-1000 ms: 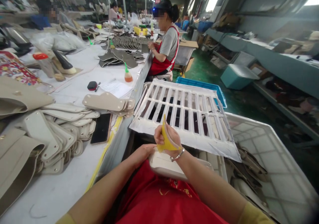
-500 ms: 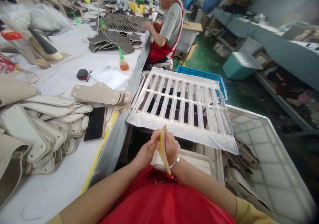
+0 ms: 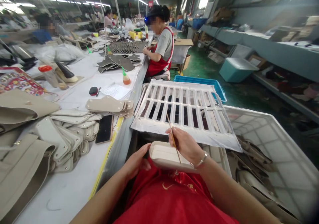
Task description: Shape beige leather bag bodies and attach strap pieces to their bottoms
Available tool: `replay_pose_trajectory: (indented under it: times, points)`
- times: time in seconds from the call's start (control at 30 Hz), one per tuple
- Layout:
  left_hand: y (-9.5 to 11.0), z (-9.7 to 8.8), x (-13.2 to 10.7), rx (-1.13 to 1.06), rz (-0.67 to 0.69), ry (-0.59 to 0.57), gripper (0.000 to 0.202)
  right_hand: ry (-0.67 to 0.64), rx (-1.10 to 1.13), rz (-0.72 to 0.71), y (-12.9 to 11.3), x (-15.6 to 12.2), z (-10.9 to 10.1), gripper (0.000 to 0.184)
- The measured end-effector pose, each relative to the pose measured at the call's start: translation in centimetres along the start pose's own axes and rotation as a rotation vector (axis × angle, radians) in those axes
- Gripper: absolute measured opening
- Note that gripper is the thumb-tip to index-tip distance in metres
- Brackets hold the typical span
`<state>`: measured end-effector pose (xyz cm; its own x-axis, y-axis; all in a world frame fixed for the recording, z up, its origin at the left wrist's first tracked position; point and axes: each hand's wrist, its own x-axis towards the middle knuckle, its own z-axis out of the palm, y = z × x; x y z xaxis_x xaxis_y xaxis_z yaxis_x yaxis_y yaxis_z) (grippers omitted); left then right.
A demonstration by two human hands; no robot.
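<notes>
My right hand (image 3: 183,144) pinches a thin, brownish-yellow strip (image 3: 173,138) that slants from above the fingers down to the right; whether it is a stick or a flat piece seen edge-on, I cannot tell. Beneath it, over my red apron (image 3: 171,197), lies a beige, tray-shaped piece (image 3: 161,154) with a raised rim and a pale inside. My left hand (image 3: 138,161) is beside this piece's left end, fingers stretched and thumb apart, holding nothing. Just beyond my hands is a white slatted rack (image 3: 184,126) with narrow openings.
On the white table (image 3: 82,190) lie stacked beige straps with studs (image 3: 61,141), more beige straps (image 3: 107,104) and a phone (image 3: 104,129). A white crate (image 3: 271,141) at right holds dark and beige pieces. Past the blue crate (image 3: 219,87), a co-worker (image 3: 159,48) sits at the table.
My left hand has parted from the right and moved left and down. The yellow piece between both hands appeared broader before; now a thin strip shows in my right hand. The view has tilted up.
</notes>
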<state>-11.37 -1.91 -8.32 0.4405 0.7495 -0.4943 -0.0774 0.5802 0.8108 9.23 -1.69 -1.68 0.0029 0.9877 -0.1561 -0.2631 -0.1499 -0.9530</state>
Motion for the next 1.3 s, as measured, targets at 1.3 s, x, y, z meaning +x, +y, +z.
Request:
replay_pose_trajectory:
  times: [1.3]
  points:
    - [0.4, 0.5, 3.4, -0.068, -0.019, -0.210, 0.057, 0.060, 0.419, 0.526, 10.7, -5.8, 5.6, 0.031]
